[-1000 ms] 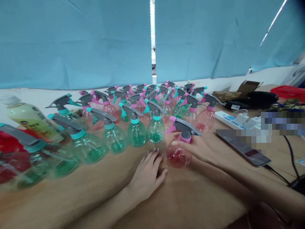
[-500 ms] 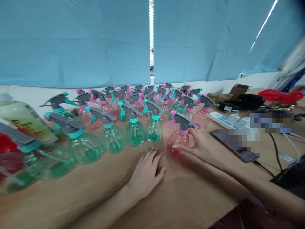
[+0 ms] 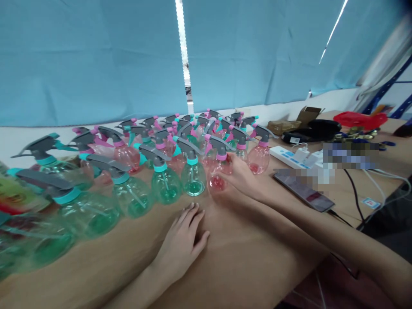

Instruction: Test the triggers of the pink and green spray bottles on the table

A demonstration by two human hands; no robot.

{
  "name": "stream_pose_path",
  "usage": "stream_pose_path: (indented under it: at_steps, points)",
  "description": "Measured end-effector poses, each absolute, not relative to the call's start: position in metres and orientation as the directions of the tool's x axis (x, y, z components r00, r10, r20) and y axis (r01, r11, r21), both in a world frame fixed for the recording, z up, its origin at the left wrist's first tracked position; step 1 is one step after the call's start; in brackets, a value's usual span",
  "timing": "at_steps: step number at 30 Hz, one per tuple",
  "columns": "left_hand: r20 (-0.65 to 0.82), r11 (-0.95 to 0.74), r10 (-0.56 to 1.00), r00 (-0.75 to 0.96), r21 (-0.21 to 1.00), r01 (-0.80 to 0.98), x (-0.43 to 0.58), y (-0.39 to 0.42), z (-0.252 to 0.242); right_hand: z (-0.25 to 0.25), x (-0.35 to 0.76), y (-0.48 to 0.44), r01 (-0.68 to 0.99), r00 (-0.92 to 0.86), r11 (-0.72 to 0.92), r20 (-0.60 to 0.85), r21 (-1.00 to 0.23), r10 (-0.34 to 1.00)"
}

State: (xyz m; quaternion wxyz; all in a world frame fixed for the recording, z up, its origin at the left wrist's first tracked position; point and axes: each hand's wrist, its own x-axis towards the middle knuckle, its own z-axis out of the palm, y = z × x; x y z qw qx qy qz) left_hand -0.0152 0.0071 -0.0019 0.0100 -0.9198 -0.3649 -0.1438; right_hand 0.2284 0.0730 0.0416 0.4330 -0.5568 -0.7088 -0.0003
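Note:
My right hand (image 3: 242, 179) is wrapped round a pink spray bottle (image 3: 217, 171) with a grey trigger head and pink collar. The bottle stands on the brown table (image 3: 251, 262) at the right end of the front row, beside a green spray bottle (image 3: 193, 176). My left hand (image 3: 183, 244) lies flat on the table in front of that row, fingers stretched out, holding nothing. Another green spray bottle (image 3: 165, 182) stands just beyond its fingertips.
Several more pink and green spray bottles (image 3: 180, 133) crowd the table's back and left. A phone (image 3: 304, 193), a white power strip (image 3: 298, 158), cables (image 3: 357, 197), a black pouch (image 3: 317, 128) and red items (image 3: 362, 119) lie to the right. Blue curtains (image 3: 96, 56) hang behind.
My right hand has pushed the pink bottle away from me into the front row beside the green ones. The view has swung to the right. My left hand stayed flat on the table.

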Motion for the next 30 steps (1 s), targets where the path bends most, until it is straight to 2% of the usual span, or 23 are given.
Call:
stream_pose_path:
  at_steps: [10,18,24,30]
  points:
    - [0.273,-0.729,0.675,0.685,0.107,0.676,-0.006,0.01,-0.004,0.045,0.22,0.09,0.774,0.063,0.331,0.586,-0.539,0.807]
    - [0.247,-0.735,0.675,0.695,0.14,0.664,0.016,0.014,-0.003,0.046,0.234,0.062,0.748,0.021,0.401,0.622,-0.529,0.782]
    - [0.25,-0.759,0.649,0.719,0.15,0.633,0.04,0.019,-0.002,0.045,0.282,0.038,0.745,0.149,0.355,0.66,-0.564,0.737]
    - [0.268,-0.783,0.62,0.738,0.147,0.605,0.064,0.024,0.001,0.048,0.304,0.053,0.794,0.192,0.293,0.677,-0.533,0.711]
